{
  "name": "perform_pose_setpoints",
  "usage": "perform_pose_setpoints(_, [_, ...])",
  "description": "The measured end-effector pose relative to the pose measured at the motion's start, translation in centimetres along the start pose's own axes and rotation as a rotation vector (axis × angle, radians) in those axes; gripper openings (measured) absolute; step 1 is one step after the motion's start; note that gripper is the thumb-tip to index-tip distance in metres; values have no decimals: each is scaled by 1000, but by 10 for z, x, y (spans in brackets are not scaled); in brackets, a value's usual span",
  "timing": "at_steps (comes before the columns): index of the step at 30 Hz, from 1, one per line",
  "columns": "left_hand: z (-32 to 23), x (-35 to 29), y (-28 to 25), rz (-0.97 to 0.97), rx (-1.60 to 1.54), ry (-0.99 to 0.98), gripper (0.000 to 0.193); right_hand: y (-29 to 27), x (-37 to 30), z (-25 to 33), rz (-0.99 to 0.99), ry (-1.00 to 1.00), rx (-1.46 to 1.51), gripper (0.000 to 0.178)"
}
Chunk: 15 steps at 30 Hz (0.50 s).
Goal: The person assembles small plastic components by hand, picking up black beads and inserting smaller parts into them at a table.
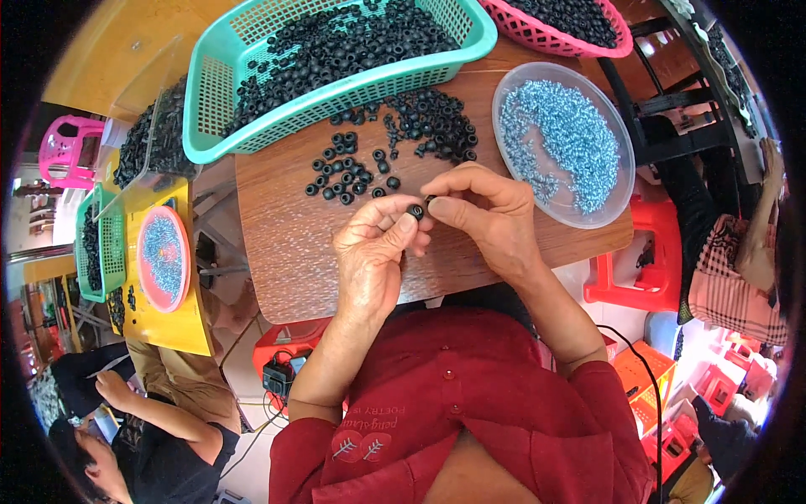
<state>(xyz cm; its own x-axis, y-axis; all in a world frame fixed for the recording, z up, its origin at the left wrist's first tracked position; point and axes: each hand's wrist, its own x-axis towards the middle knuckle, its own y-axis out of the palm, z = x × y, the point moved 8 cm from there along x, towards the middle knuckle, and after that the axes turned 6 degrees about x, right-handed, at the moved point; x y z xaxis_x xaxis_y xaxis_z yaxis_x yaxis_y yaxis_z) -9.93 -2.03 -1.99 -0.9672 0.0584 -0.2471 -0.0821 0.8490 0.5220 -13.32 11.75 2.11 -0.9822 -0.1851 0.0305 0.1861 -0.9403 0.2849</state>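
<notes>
My left hand (369,248) pinches a small black round part (416,212) with a hollow end between thumb and fingers, just over the wooden table (319,252). Close beside it, my right hand (495,214) is closed at the fingertips on a small dark piece (431,201), too small to make out fully. The two fingertips nearly meet. Beyond my hands lie loose black round parts (344,172) of the same kind and a denser pile (432,122) of them. To the right, a round clear tray (625,160) holds many tiny shiny blue pieces (579,134).
A green plastic basket (336,99) full of black parts stands at the table's far side, a pink basket (625,38) at far right. Red stools (651,260) flank the table. At left, another person (168,420) sits by a yellow table (197,323) with a pink tray (182,281).
</notes>
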Motion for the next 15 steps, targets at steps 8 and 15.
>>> perform_pose_setpoints(8, [-3, -8, 6, -4, 80, 120, 22, 2, -15, 10, -18, -92, -45, 17])
perform_pose_setpoints(15, [-5, -11, 12, -18, 143, 127, 21, -4, -21, 16, -26, -133, -204, 15])
